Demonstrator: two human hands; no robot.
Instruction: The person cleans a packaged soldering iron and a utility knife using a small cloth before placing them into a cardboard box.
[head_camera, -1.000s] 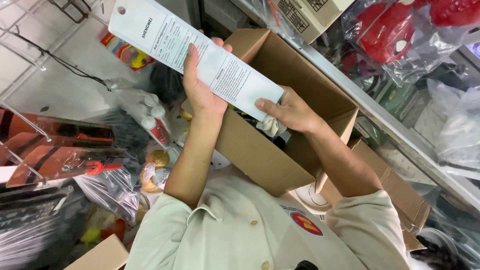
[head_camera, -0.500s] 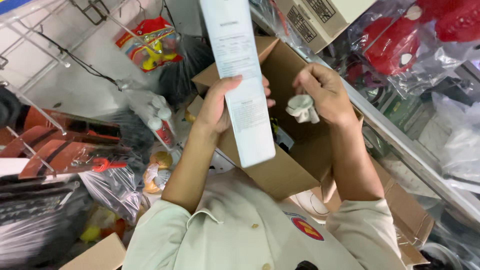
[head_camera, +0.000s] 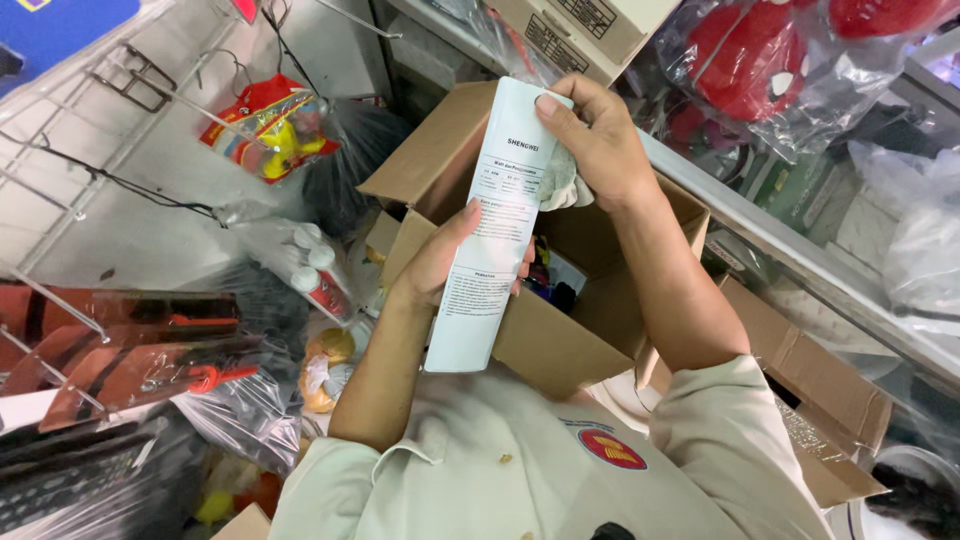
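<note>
Far left: red and orange items in clear plastic bags (head_camera: 150, 360) lie in a pile beside wire racks.
Upper left: a red and yellow toy in a plastic bag (head_camera: 268, 125) hangs there.
Left hand: the left hand (head_camera: 450, 260) is closed around the middle of the long white box (head_camera: 495, 225), with the thumb on its printed face.
White box: it stands almost upright, a little tilted, in front of the open cardboard carton (head_camera: 540, 330).
Right hand: the right hand (head_camera: 600, 150) grips the top end of the white box and also presses a crumpled white cloth (head_camera: 560, 185) against it.
Far right: red toys in clear bags (head_camera: 770, 70) lie above a metal shelf edge (head_camera: 800, 265).
</note>
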